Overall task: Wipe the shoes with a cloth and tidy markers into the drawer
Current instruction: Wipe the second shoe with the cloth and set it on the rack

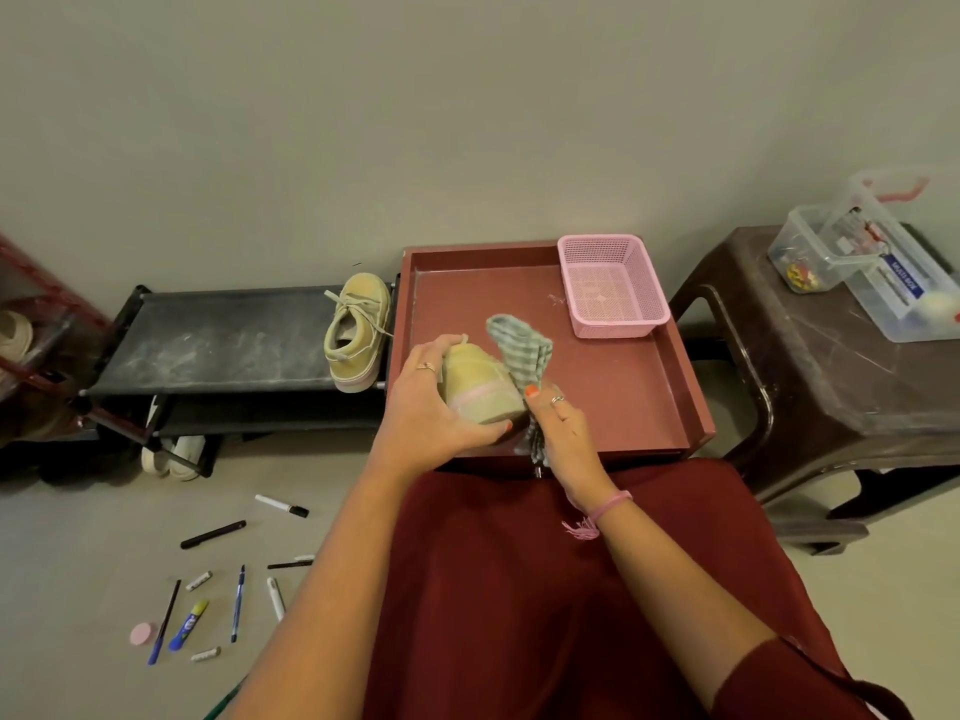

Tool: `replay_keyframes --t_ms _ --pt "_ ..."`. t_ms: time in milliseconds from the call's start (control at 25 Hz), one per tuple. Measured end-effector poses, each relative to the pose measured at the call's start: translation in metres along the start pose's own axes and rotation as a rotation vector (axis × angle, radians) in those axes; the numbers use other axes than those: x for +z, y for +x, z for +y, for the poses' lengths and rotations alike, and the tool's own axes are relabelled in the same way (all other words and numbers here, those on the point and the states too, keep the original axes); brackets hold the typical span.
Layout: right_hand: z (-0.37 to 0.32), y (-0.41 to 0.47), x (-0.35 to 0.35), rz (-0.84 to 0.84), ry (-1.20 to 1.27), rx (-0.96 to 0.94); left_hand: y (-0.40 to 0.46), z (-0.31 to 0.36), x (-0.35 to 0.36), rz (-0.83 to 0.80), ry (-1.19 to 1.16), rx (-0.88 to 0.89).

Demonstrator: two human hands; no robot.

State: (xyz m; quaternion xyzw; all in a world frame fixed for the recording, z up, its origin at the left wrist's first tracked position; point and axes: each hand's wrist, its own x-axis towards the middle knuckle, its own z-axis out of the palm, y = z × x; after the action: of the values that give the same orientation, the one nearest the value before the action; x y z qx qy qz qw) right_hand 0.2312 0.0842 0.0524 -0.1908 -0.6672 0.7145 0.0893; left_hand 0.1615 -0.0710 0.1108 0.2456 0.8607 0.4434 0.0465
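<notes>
The left hand (431, 407) is curling around one tan shoe (480, 389), holding it over the open red drawer (623, 387). The right hand (558, 423) is pinching a striped cloth (519, 350) against the shoe's side. A second shoe (358, 335) is sitting on the black shoe rack (218, 340). One empty pink basket (610, 285) is sitting inside the drawer. About ten markers and pens (236, 584) are lying scattered on the floor.

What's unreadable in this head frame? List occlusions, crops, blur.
Head view only:
- Tan canvas shoe in hand: toe and sole hidden by left hand and striped green cloth.
- Cloth's lower end hidden behind right hand.
- Clear plastic boxes on brown stool: cut by right edge, contents blurred.
- Scattered markers and pens on floor: labels too small.
</notes>
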Motion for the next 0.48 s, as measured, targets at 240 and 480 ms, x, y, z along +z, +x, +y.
replay_keyframes --t_ms 240,480 --pt "-0.022 -0.004 -0.019 -0.02 -0.254 -0.353 0.006 0.001 0.043 0.089 -0.178 0.068" --pt "0.013 -0.003 -0.022 -0.214 -0.688 -0.484 -0.019 -0.026 0.074 0.161 -0.291 -0.023"
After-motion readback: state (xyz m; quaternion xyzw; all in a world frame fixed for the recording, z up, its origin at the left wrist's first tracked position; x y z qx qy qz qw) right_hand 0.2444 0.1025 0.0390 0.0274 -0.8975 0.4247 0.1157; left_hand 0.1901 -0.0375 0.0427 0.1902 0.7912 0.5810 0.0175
